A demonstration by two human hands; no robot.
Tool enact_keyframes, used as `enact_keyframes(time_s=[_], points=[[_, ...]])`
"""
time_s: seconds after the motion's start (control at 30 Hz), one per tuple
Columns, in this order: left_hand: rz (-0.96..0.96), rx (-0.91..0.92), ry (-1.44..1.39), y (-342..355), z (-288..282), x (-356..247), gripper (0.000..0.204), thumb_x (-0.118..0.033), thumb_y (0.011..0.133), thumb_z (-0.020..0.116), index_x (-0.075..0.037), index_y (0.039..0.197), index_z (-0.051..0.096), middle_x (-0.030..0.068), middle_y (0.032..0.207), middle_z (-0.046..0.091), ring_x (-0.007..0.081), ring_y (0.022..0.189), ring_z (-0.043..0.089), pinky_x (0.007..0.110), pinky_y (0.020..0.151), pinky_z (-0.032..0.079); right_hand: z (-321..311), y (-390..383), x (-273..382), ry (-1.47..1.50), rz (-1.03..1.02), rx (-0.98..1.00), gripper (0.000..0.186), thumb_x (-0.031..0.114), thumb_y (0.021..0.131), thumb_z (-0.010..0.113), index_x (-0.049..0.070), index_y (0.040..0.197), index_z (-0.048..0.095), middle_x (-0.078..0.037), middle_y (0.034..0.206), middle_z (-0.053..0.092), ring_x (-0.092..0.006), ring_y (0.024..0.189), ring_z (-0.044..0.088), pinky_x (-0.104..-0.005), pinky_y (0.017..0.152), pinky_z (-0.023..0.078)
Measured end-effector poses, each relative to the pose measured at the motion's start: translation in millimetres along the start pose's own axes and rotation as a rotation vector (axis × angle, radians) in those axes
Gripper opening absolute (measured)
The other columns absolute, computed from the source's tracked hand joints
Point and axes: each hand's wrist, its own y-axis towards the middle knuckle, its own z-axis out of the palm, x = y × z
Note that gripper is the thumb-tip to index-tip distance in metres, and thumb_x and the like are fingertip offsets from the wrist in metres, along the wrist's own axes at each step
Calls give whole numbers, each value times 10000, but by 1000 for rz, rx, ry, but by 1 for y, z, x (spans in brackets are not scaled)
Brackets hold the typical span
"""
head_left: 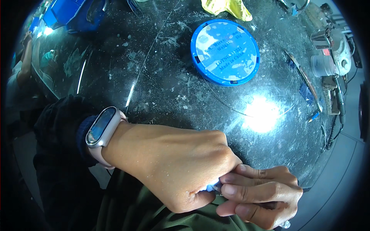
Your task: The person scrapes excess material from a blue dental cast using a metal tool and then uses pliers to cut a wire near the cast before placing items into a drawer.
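Note:
My left hand point(185, 165), with a pale pink smart band point(103, 129) at its wrist, is closed in a fist, back upward. A small blue thing with a dark end point(212, 187) peeks out between the two hands; most of it is hidden. My right hand point(266, 194) presses its bent fingertips on that spot, against the left fist. Beyond them lies a round blue wire spool point(226, 52) with a printed, worn label. A thin wire point(227, 106) curves from the spool's near edge across the dark table toward the bright glare.
Yellow wrapping point(227, 7) lies past the spool. A blue container point(65, 13) is at the far left. At the right are a thin stick-like tool point(306, 79), a blue-and-orange pencil-like piece point(313, 117), a clear cup point(323, 65) and a corded handpiece point(340, 102).

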Motion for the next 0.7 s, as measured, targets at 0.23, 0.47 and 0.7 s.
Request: enact_keyframes(time_s=[0.23, 0.47, 0.7], points=[[-1, 1, -21, 0, 0, -5, 279, -56, 644, 656, 12, 873, 514, 88, 687, 561, 265, 591, 599, 333, 496, 448, -3, -2, 6, 2, 20, -50, 314, 94, 663, 770, 35, 861, 533, -167, 857, 635, -282, 757, 679, -354, 720, 580], [16, -45, -5, 2, 0, -6, 367, -46, 620, 663, 2, 938, 487, 86, 733, 547, 273, 634, 594, 344, 517, 451, -16, 7, -5, 53, -139, 26, 287, 26, 692, 745, -35, 845, 509, -184, 845, 647, -346, 848, 661, -439, 778, 557], [-20, -68, 19, 1, 2, -8, 360, -20, 603, 675, -17, 903, 475, 90, 724, 548, 287, 621, 599, 351, 489, 445, 0, 13, 19, -5, 82, -77, 262, 33, 672, 762, -29, 800, 542, -185, 839, 655, -331, 848, 666, -438, 821, 535]])
